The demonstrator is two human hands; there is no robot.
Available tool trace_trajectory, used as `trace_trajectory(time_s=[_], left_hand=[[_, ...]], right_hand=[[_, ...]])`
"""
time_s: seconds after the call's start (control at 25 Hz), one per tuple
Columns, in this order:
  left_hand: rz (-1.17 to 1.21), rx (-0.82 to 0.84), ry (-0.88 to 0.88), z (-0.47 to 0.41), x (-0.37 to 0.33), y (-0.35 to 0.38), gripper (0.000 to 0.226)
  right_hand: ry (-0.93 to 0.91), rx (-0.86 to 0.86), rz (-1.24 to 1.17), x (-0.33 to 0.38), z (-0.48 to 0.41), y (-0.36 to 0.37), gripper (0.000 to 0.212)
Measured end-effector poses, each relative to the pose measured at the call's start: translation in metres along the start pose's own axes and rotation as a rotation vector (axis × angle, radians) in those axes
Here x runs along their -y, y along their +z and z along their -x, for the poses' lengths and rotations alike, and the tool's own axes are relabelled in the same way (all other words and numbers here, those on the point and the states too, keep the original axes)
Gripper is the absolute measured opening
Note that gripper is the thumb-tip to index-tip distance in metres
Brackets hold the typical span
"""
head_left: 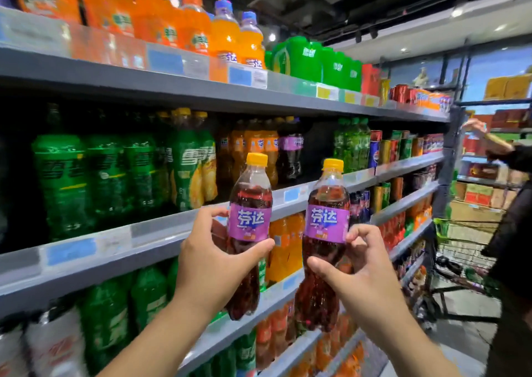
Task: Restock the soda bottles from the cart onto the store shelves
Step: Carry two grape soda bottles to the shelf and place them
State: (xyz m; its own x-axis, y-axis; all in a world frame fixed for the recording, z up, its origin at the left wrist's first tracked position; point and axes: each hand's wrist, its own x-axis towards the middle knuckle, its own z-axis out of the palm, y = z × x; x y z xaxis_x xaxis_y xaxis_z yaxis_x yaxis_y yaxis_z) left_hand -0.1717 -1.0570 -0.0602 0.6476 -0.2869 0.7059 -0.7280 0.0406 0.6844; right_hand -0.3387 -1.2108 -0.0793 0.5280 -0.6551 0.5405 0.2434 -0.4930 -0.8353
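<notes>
As we face the shelves (161,230) in the head view, both purple-labelled soda bottles stand nearly upright, with their yellow caps toward 12 o'clock and tipped slightly to 1. Our left hand (213,264) wraps the left bottle (250,224), fingers (214,212) curled behind and thumb across the front. At 3 o'clock from it, our right hand (367,276) grips the right bottle (326,224) likewise, forefinger hooked on its label.
</notes>
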Motion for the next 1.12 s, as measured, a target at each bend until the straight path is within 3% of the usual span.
trace_trajectory(time_s=[0.44,0.68,0.96,1.12], left_hand=[[-0.094,-0.197,0.099,-0.101,-0.024,0.179,0.063],[-0.098,-0.183,0.158,-0.175,-0.014,0.232,0.065],[-0.165,-0.161,0.181,-0.223,0.007,0.290,0.065],[-0.301,-0.172,0.088,-0.235,0.024,0.317,0.062]], right_hand=[[-0.126,0.088,0.036,-0.074,-0.205,-0.089,0.051],[-0.262,-0.014,0.014,-0.100,-0.310,-0.094,0.053],[-0.316,0.044,-0.036,-0.145,-0.400,-0.091,0.053],[-0.333,0.152,-0.109,-0.166,-0.436,-0.088,0.053]])
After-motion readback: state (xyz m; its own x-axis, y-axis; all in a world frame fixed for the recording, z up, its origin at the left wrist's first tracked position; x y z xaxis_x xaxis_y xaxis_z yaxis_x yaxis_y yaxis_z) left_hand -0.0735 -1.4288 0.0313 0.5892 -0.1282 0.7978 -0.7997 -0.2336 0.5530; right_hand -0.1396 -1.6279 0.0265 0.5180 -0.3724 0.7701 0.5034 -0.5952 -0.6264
